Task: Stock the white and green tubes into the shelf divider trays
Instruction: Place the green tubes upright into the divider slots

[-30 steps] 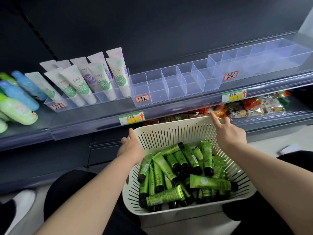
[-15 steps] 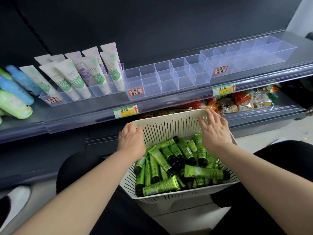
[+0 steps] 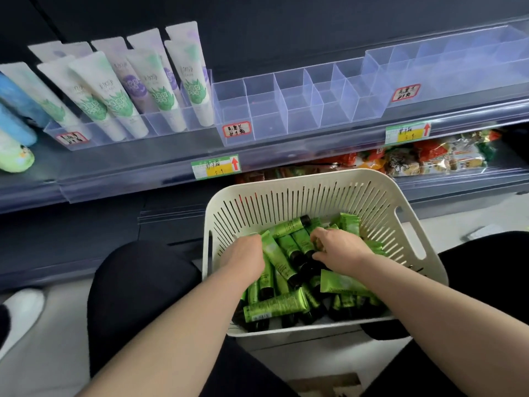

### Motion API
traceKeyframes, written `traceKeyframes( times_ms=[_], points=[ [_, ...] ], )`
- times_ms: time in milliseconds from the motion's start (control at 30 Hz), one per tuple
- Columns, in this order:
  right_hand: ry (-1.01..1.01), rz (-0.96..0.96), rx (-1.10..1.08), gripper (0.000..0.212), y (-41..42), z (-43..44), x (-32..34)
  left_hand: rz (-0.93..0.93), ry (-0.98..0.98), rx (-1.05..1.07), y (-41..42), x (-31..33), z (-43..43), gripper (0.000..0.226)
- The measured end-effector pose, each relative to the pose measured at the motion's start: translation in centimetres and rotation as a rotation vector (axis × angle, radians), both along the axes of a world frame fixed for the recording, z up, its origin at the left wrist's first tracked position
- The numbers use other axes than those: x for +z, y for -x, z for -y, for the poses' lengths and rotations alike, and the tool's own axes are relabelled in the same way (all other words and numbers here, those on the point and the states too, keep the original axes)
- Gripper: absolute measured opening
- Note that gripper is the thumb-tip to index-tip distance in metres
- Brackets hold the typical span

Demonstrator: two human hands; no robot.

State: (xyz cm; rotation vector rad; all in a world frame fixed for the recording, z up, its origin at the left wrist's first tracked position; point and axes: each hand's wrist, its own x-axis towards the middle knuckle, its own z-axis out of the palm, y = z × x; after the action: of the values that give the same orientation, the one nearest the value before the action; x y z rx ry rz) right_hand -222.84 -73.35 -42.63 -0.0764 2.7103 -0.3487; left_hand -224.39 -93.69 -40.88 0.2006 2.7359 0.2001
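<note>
The right hand (image 3: 340, 250) curled its fingers round a few green tubes (image 3: 276, 308) in the white basket (image 3: 286, 183). The left hand (image 3: 246, 257) was dug in beside it, fingers hidden, so its hold could not be told. A loose handful might spill on the lift to the empty divider tray (image 3: 286, 110) above.

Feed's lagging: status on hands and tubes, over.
Left hand buried among green tubes in basket, grip hidden. Right hand fingers curled round tubes. Divider tray unobstructed.
</note>
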Motion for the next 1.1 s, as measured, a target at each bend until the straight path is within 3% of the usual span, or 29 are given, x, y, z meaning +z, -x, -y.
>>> traceKeyframes(
  times_ms=[167,367,500,767,933,1100],
  points=[
    [0.053,0.214,0.022,0.053,1.5,2.1,-0.6,0.051,0.025,0.017,-0.1,-1.3,-0.7,0.040],
    [-0.255,0.150,0.069,0.050,2.7,5.1,-1.9,0.082,0.030,0.057,-0.3,-2.1,-0.9,0.032],
    [-0.248,0.106,0.170,0.031,3.6,6.6,-2.0,0.065,0.051,0.090,0.2,-1.9,-0.5,0.025],
    [-0.485,0.275,0.353,0.027,1.4,7.2,-0.2,0.071,0.081,0.101,0.3,-1.2,0.4,0.041],
    [-0.381,0.185,0.207,0.022,-0.2,6.6,-0.4,0.063,0.056,0.099,-0.1,-0.8,0.6,0.039],
    [-0.008,0.120,-0.285,0.024,1.0,4.1,1.0,0.117,-0.029,0.117,-0.3,-1.0,0.1,0.036]
  ],
)
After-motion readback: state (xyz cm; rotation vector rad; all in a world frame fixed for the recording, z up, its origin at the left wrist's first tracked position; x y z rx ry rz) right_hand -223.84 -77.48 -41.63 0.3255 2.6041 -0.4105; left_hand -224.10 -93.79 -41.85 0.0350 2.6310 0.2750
